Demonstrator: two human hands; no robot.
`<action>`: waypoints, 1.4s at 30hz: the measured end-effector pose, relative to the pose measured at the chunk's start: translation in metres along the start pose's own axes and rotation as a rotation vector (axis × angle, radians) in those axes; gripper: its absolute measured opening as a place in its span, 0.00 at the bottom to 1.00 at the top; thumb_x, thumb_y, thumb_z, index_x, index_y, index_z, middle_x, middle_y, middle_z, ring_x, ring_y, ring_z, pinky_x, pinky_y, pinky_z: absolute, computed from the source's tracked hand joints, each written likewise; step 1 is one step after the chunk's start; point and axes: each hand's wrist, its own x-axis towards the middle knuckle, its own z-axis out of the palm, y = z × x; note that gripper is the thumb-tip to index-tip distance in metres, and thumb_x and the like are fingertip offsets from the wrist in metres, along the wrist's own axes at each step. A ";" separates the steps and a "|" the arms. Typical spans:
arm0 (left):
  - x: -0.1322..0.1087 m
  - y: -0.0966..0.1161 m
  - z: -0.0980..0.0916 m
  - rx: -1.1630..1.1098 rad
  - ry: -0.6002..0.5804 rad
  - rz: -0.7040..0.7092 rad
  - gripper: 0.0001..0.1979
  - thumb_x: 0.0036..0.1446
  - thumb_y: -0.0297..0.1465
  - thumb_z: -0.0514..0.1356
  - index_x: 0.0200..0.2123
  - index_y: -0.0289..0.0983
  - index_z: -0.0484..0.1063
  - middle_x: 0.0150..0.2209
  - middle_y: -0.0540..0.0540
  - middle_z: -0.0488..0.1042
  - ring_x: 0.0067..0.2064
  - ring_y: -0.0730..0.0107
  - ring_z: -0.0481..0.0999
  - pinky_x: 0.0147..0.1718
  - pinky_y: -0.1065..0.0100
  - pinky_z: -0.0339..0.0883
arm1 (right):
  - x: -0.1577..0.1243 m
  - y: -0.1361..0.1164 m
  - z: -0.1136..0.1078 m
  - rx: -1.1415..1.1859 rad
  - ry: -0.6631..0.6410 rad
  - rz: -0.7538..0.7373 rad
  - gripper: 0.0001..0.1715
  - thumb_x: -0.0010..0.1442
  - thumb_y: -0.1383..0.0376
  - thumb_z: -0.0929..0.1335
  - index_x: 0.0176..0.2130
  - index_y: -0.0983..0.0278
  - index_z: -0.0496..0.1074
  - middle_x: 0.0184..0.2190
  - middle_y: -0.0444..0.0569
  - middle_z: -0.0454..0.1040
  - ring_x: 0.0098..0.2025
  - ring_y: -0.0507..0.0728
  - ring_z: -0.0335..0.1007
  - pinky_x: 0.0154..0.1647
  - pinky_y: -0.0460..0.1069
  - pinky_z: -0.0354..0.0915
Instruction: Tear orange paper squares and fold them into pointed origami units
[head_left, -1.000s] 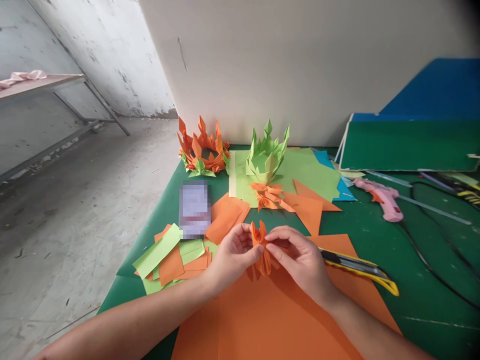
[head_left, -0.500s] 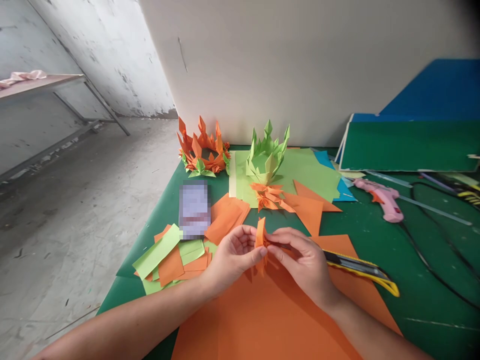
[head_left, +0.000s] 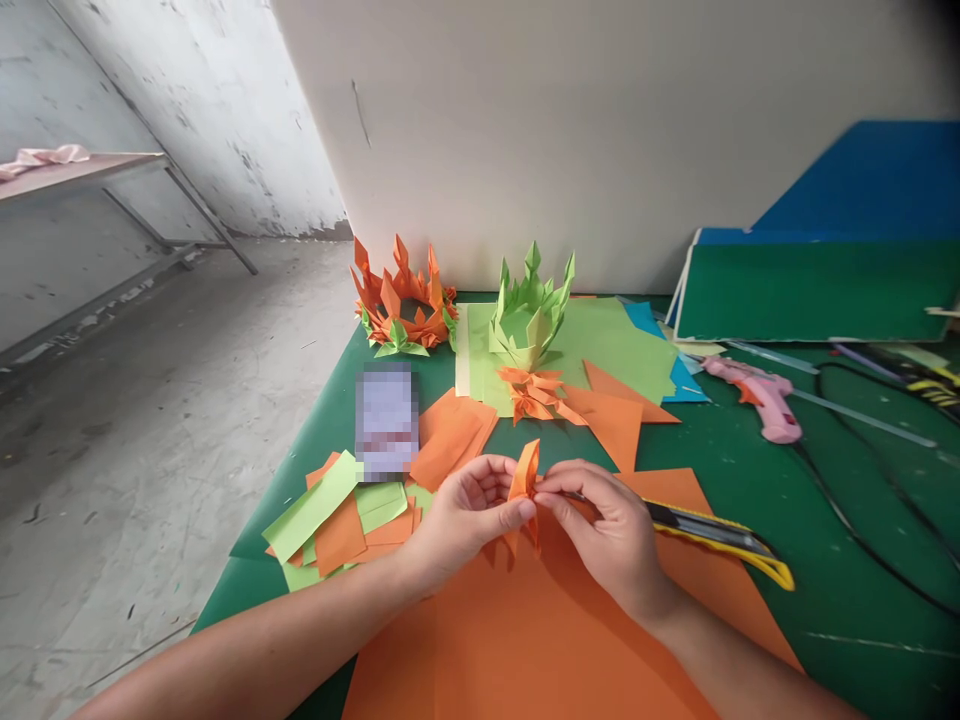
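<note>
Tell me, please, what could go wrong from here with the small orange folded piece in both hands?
The left hand and right hand both pinch the folded orange piece at one narrow spot; a hard squeeze or pull might crush or tear it. The utility knife lies partly on the large orange sheet right beside the right hand; its blade state is hidden, so a sideways move could catch it.
</note>
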 end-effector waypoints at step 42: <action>0.003 -0.006 -0.001 0.029 0.037 0.083 0.15 0.51 0.30 0.70 0.41 0.38 0.72 0.39 0.48 0.74 0.41 0.72 0.73 0.39 0.73 0.67 | 0.003 0.007 -0.002 -0.016 -0.117 0.051 0.07 0.59 0.68 0.68 0.39 0.59 0.74 0.42 0.51 0.66 0.45 0.60 0.70 0.43 0.55 0.73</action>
